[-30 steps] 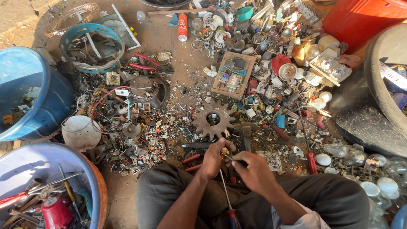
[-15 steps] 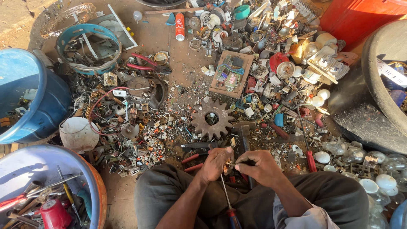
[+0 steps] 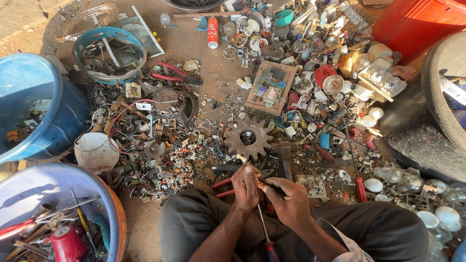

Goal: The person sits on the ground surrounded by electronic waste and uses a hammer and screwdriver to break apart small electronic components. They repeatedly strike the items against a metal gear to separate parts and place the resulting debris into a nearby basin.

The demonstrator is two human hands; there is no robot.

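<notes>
I sit cross-legged on the ground. My left hand and my right hand meet over my lap, both pinching a small coppery part between the fingertips. A screwdriver with a red and blue handle lies on my lap under my hands. Just beyond my fingers lie a hammer, red-handled pliers and a rusty gear wheel.
Scrap parts cover the ground ahead: a circuit board on wood, light bulbs, a red-handled screwdriver. Blue tubs stand at left, a red bin and a dark basin at right.
My hands stay together on the small part, shifting only slightly. The view has tilted a little.
</notes>
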